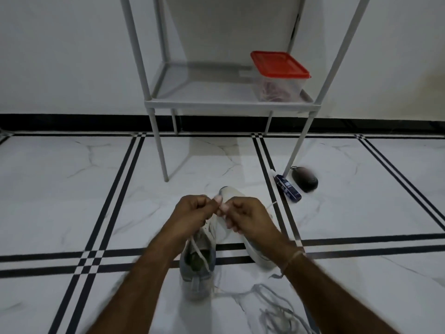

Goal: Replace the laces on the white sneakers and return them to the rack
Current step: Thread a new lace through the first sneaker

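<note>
Head view: your left hand (195, 210) and right hand (248, 215) both pinch the white lace (199, 254) with curled fingers, over two sneakers (196, 271) on the floor (96, 189), partly hiding them. Loose laces (272, 307) lie nearby. A blue tube (288, 187) lies by the rack (228, 104) leg. On the rack's shelf, a red-lidded box (280, 78) holds what may be cords.

Two white sneakers (196, 283) sit together before the grey rack (228, 104), one lace (198, 251) raised.
</note>
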